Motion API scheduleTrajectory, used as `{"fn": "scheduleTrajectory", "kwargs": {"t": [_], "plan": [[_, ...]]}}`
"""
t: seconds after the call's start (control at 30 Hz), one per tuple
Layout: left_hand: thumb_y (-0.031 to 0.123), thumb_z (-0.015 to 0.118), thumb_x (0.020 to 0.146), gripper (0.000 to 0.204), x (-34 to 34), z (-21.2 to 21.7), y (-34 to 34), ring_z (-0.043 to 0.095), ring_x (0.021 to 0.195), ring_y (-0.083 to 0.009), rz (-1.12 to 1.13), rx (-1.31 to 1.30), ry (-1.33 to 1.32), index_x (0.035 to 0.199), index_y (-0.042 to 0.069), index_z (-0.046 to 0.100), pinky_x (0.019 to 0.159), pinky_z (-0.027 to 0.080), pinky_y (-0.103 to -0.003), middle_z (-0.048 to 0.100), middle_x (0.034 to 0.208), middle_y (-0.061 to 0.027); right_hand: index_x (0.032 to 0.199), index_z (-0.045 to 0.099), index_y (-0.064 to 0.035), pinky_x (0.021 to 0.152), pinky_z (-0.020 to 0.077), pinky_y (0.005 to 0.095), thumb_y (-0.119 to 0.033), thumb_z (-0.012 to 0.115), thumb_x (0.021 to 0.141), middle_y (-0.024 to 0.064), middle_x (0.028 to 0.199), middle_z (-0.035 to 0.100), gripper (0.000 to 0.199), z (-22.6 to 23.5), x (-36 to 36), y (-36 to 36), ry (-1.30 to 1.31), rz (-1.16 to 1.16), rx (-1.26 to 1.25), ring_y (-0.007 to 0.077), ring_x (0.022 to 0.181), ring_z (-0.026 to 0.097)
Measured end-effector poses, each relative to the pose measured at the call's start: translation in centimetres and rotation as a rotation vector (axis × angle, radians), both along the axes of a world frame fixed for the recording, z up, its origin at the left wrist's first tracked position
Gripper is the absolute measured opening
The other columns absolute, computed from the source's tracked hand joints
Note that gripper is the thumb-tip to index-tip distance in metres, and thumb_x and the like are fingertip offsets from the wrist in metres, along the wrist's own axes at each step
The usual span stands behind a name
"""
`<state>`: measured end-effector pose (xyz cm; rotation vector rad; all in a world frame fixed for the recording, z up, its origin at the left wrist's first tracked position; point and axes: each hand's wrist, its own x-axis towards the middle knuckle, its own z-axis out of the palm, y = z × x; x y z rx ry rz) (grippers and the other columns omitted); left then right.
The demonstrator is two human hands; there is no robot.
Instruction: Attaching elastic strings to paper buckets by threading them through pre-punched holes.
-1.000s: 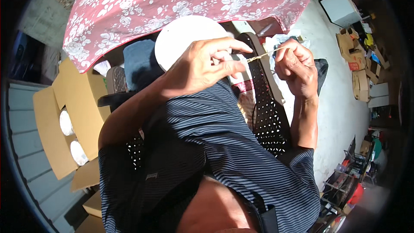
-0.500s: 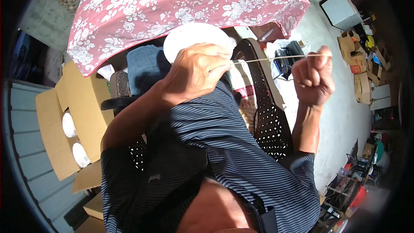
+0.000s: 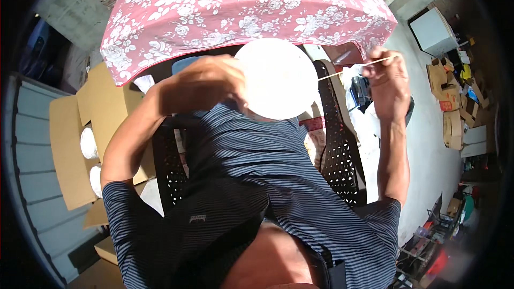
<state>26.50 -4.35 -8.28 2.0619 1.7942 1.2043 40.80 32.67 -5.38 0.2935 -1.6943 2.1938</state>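
My left hand (image 3: 206,83) grips a round white disc (image 3: 278,77) by its left edge and holds it up in front of my chest. A thin pale string (image 3: 350,68) runs taut from the disc's right side to my right hand (image 3: 386,81), whose fingers are pinched shut on its end. Both hands are raised just below the edge of a table covered with a pink floral cloth (image 3: 241,8). My striped shirt fills the lower middle of the view.
An open cardboard box (image 3: 69,144) holding white round pieces stands at my left. Black perforated plastic chairs (image 3: 337,144) are under and beside me. Cardboard boxes and clutter (image 3: 455,101) lie on the grey floor at the right, with a white box (image 3: 431,32) farther back.
My right hand has pulled the string outward and up to the right, drawing it longer. My left hand has turned so the white disc now faces the camera.
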Motion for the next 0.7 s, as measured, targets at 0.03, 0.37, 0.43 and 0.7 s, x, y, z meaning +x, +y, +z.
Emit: {"fn": "scheduleTrajectory", "kwargs": {"t": [0.03, 0.37, 0.43, 0.7], "plan": [[-0.005, 0.068, 0.077, 0.023, 0.1, -0.6, -0.8, 0.068, 0.088, -0.0319, -0.018, -0.097, -0.102, 0.098, 0.004, 0.072, 0.081, 0.055, -0.042, 0.072, 0.091, -0.0121, 0.105, 0.057, -0.0044, 0.086, 0.0536, 0.0382, -0.024, 0.055, 0.107, 0.0177, 0.119, 0.065, 0.02, -0.6, -0.7, -0.7, 0.002, 0.108, -0.004, 0.019, 0.088, 0.061], [0.035, 0.049, 0.107, 0.045, 4.8, -3.3, -1.4, 0.072, 0.082, -0.0252, 0.238, -0.514, -0.577, 0.093, -0.002, 0.07, 0.078, 0.053, -0.038, 0.075, 0.08, -0.0129, 0.101, 0.08, -0.0071, 0.057, 0.0383, 0.0316, 0.006, 0.081, 0.076, 0.0036, 0.068, 0.051, 0.027, 4.7, 0.4, -2.0, 0.486, -0.606, 1.549, 0.0155, 0.064, 0.048], [0.037, 0.05, 0.107, 0.045, 5.1, -4.1, -0.4, 0.072, 0.081, -0.0269, 0.26, -0.546, -0.549, 0.094, -0.002, 0.07, 0.077, 0.052, -0.039, 0.074, 0.077, -0.0134, 0.101, 0.079, -0.0044, 0.054, 0.0383, 0.0299, -0.001, 0.078, 0.086, 0.0044, 0.063, 0.056, 0.016, 2.7, 1.1, -1.9, 0.294, -0.514, 1.434, 0.0132, 0.057, 0.051], [0.041, 0.059, 0.102, 0.04, 6.4, -4.6, 2.2, 0.067, 0.087, -0.0434, 0.219, -0.573, -0.096, 0.102, 0.002, 0.067, 0.08, 0.049, -0.051, 0.07, 0.087, -0.0234, 0.13, 0.061, 0.0063, 0.081, 0.0608, 0.0364, -0.017, 0.06, 0.105, 0.0198, 0.118, 0.071, 0.034, 0.4, -0.3, -1.7, -0.1, -0.151, -0.1, 0.0241, 0.094, 0.073]]}}
